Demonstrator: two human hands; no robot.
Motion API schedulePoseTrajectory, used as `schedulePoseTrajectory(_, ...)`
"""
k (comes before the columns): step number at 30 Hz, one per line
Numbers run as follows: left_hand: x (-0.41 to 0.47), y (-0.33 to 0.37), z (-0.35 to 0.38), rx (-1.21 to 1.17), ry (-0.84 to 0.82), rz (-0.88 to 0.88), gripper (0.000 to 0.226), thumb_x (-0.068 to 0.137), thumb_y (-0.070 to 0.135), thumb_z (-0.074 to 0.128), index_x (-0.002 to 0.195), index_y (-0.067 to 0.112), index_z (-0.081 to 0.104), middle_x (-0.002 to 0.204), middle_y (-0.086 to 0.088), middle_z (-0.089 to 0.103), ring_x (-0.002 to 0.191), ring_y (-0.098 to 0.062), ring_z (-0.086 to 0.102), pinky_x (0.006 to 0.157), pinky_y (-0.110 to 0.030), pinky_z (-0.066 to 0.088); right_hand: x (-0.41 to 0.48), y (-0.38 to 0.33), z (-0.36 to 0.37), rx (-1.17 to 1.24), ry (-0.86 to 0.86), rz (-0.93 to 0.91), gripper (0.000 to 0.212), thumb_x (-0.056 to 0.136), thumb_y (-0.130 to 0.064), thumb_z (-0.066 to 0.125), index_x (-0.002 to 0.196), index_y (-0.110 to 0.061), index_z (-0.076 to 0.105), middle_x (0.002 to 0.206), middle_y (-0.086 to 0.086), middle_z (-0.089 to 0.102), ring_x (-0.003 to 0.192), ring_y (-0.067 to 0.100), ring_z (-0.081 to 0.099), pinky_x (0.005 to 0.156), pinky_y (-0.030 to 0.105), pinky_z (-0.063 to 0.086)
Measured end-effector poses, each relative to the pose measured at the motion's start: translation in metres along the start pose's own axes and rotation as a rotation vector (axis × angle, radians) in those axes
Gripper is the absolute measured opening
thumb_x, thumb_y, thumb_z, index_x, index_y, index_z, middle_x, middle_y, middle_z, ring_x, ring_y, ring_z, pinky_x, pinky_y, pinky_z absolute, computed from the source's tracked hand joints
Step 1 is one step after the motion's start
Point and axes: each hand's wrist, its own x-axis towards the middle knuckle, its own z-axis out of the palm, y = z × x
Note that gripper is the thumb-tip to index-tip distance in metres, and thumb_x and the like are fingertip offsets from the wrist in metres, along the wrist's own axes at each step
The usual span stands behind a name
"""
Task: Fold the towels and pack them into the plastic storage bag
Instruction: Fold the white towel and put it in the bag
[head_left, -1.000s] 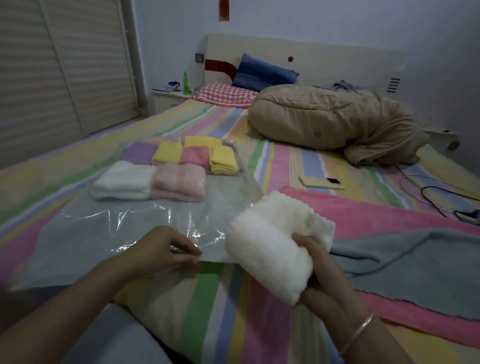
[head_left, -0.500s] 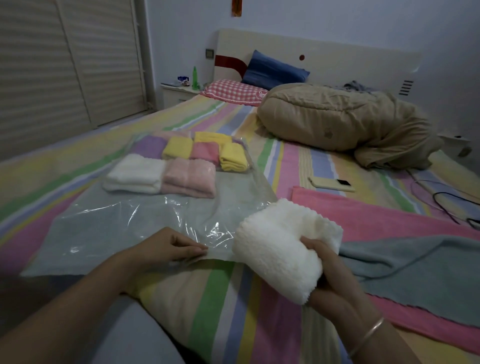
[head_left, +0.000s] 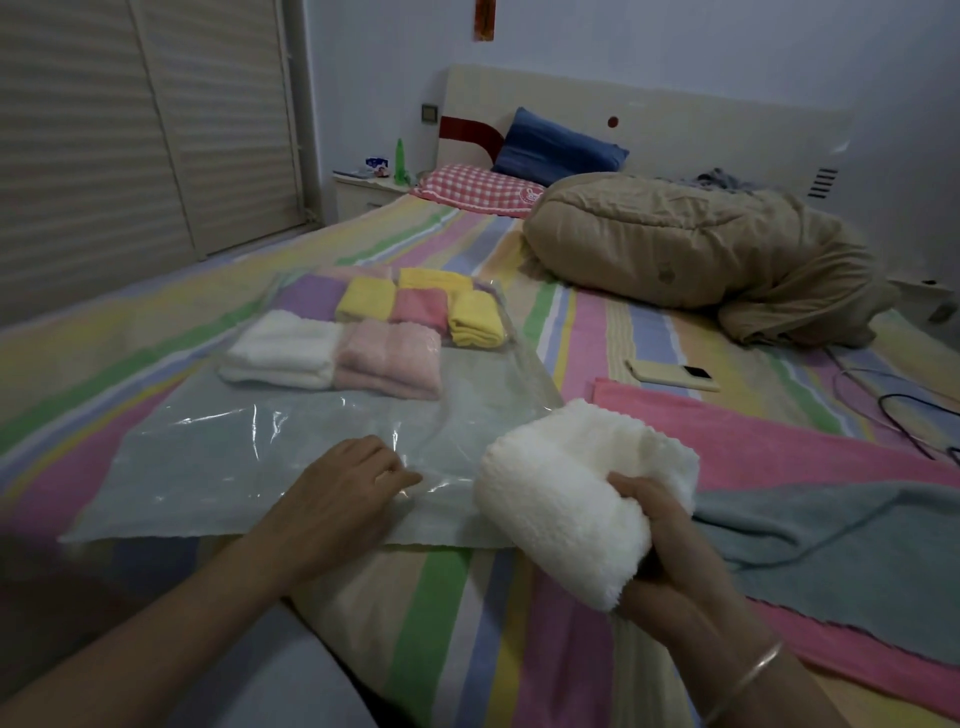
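The left hand's fingers (head_left: 400, 470) curl narrowly, pinching the plastic storage bag (head_left: 249, 457) at its near mouth. The right hand (head_left: 657, 545) grips a folded white towel (head_left: 566, 499) at three o'clock of that pinch. Best lift the mouth wide, then slide the towel in toward the folded towels (head_left: 363, 332) at twelve o'clock.

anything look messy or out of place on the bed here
Nothing stands out. The folded towels sit neatly in the plastic bag; the pink towel and the grey towel lie unfolded beside it.
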Motion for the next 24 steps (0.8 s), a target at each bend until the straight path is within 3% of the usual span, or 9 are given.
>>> schedulePoseTrajectory(2, 0.001, 0.001, -0.006, 0.002, 0.010, -0.020, 0.058, 0.062, 0.022, 0.066, 0.119, 0.015, 0.062, 0.104, -0.003, 0.059, 0.097, -0.026, 0.056, 0.085, -0.034, 0.043, -0.001, 0.008, 0.018, -0.051, 0.032, -0.251, 0.022, 0.088, -0.019, 0.062, 0.108, -0.015, 0.068, 0.110, 0.009, 0.071, 0.108, 0.027, 0.064, 0.097, 0.049, 0.047)
schedulePoseTrajectory(5, 0.009, 0.005, -0.027, 0.028, 0.004, -0.076, 0.074, 0.063, 0.038, 0.073, 0.129, 0.011, 0.055, 0.120, -0.007, 0.054, 0.111, -0.027, 0.049, 0.095, -0.035, 0.038, -0.011, 0.033, 0.056, -0.405, 0.086, -0.967, 0.012, 0.082, -0.015, 0.068, 0.089, -0.024, 0.071, 0.087, -0.010, 0.072, 0.095, 0.013, 0.068, 0.084, 0.031, 0.054)
schedulePoseTrajectory(6, 0.008, -0.007, -0.016, -0.006, -0.008, -0.098, 0.071, 0.066, 0.042, 0.071, 0.128, 0.011, 0.056, 0.123, -0.007, 0.054, 0.114, -0.026, 0.049, 0.095, -0.034, 0.039, -0.012, 0.044, 0.064, -0.545, 0.033, -1.225, 0.020, 0.082, -0.010, 0.066, 0.094, -0.024, 0.070, 0.093, -0.011, 0.072, 0.100, 0.006, 0.066, 0.086, 0.027, 0.052)
schedulePoseTrajectory(8, -0.002, -0.039, 0.006, -0.170, -0.054, -0.276, 0.068, 0.071, 0.049, 0.068, 0.129, 0.014, 0.055, 0.127, 0.000, 0.054, 0.120, -0.018, 0.050, 0.098, -0.025, 0.041, 0.003, 0.070, 0.067, -0.979, -0.138, -1.637, 0.036, 0.088, -0.008, 0.060, 0.123, -0.017, 0.061, 0.125, 0.008, 0.064, 0.124, 0.013, 0.054, 0.104, 0.035, 0.043)
schedulePoseTrajectory(10, -0.015, -0.059, 0.010, -0.365, -0.123, -0.400, 0.072, 0.069, 0.054, 0.071, 0.133, 0.028, 0.048, 0.129, 0.011, 0.055, 0.124, -0.005, 0.050, 0.099, -0.012, 0.038, 0.032, 0.095, 0.054, -1.379, -0.239, -1.864, 0.035, 0.097, -0.012, 0.051, 0.130, -0.018, 0.058, 0.138, 0.013, 0.053, 0.135, 0.024, 0.043, 0.106, 0.046, 0.039)
schedulePoseTrajectory(12, -0.009, -0.058, -0.002, -0.399, 0.009, -0.366, 0.049, 0.076, 0.040, 0.062, 0.123, 0.027, 0.054, 0.120, 0.014, 0.059, 0.117, 0.005, 0.052, 0.096, -0.011, 0.040, 0.056, 0.110, 0.036, -1.538, -0.280, -1.838, 0.029, 0.099, -0.016, 0.051, 0.124, -0.018, 0.064, 0.138, 0.013, 0.053, 0.134, 0.028, 0.043, 0.100, 0.049, 0.043)
schedulePoseTrajectory(16, 0.006, -0.027, -0.038, -0.481, 0.094, -0.235, 0.049, 0.077, 0.025, 0.043, 0.121, 0.024, 0.063, 0.125, 0.006, 0.061, 0.116, -0.012, 0.055, 0.093, -0.032, 0.046, 0.076, 0.119, 0.014, -1.726, -0.309, -1.774, 0.031, 0.092, -0.015, 0.062, 0.123, -0.019, 0.065, 0.141, 0.012, 0.050, 0.134, 0.028, 0.043, 0.103, 0.049, 0.040)
schedulePoseTrajectory(20, 0.013, -0.018, -0.039, -0.455, 0.164, -0.204, 0.048, 0.084, 0.022, 0.039, 0.128, 0.025, 0.060, 0.128, 0.009, 0.058, 0.114, -0.006, 0.052, 0.090, -0.020, 0.045, 0.082, 0.122, 0.018, -1.844, -0.326, -1.647, 0.033, 0.092, -0.020, 0.059, 0.124, -0.022, 0.062, 0.138, 0.010, 0.053, 0.129, 0.028, 0.049, 0.103, 0.047, 0.041)
schedulePoseTrajectory(24, 0.028, -0.012, -0.054, -0.531, 0.239, -0.199, 0.046, 0.088, 0.020, 0.040, 0.130, 0.028, 0.058, 0.122, 0.016, 0.058, 0.103, -0.003, 0.057, 0.079, -0.026, 0.052, 0.081, 0.116, 0.036, -1.952, -0.393, -1.580, 0.037, 0.089, -0.026, 0.045, 0.122, -0.023, 0.062, 0.129, 0.010, 0.061, 0.115, 0.027, 0.059, 0.097, 0.040, 0.048)
